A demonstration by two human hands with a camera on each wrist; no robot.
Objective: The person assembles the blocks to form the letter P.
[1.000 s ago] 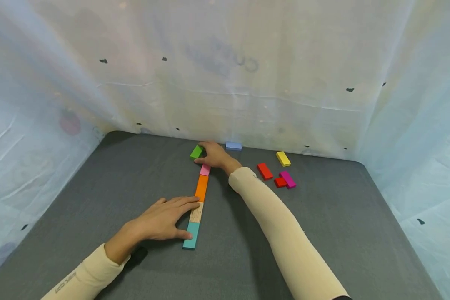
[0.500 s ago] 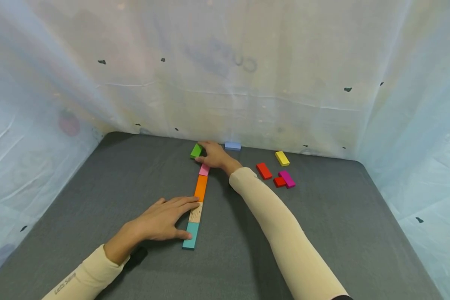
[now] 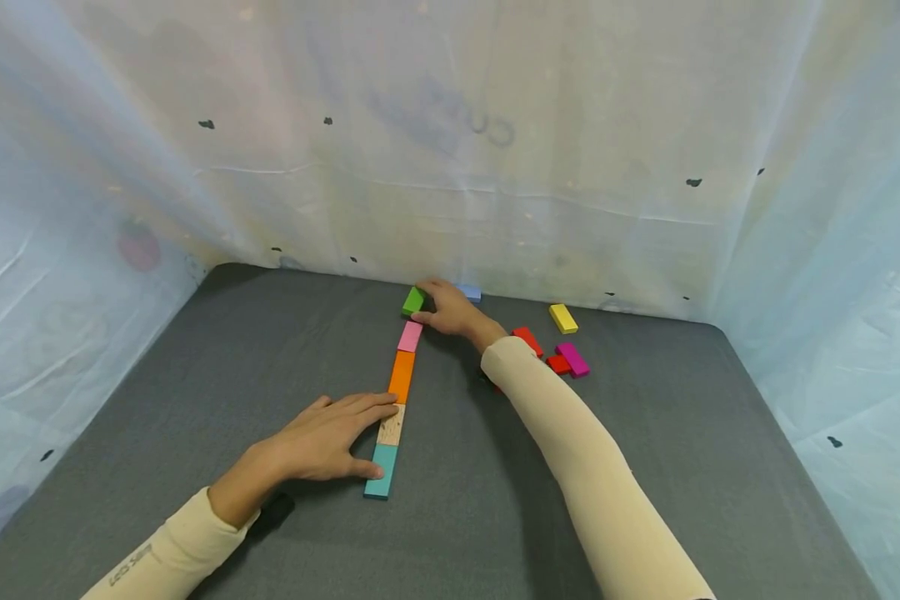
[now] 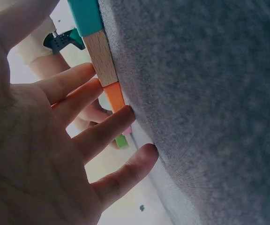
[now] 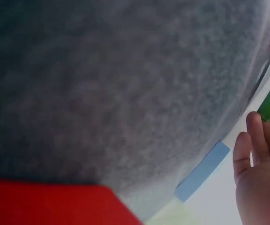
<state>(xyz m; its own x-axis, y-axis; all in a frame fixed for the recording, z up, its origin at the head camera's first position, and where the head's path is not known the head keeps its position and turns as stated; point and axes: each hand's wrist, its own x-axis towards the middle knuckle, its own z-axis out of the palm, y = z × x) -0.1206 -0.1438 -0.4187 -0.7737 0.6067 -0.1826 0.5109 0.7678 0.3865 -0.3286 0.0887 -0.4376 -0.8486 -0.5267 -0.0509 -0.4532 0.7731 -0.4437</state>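
My left hand [image 3: 326, 437] lies just left of the orange block [image 3: 402, 375] and toward me, its fingers spread loosely and gripping nothing. Its thumb tip is over the teal block [image 3: 380, 486], the nearest of the row on the tabletop [image 3: 457, 500], and its foremost fingertips reach the seam where the wood-coloured block [image 3: 391, 427] meets the orange block's near end. I can't tell whether they press down.

Well to the right of the orange block, a small red block [image 3: 558, 364] and a magenta block [image 3: 573, 359] touch or overlap. At the orange block's far end sits the pink block [image 3: 410, 336], touching it. Farther right, a larger red block [image 3: 527, 337] is partly covered by my right sleeve [image 3: 592, 450], with a yellow block [image 3: 563, 318] beyond.

Past the orange and pink blocks, my right hand [image 3: 450, 308] pinches the green block [image 3: 413, 301] between thumb and fingers, a small gap from the pink one. Beyond the orange block and to its right, a light blue block [image 3: 469, 292] lies partly behind that hand, near the hanging sheet [image 3: 450, 192].
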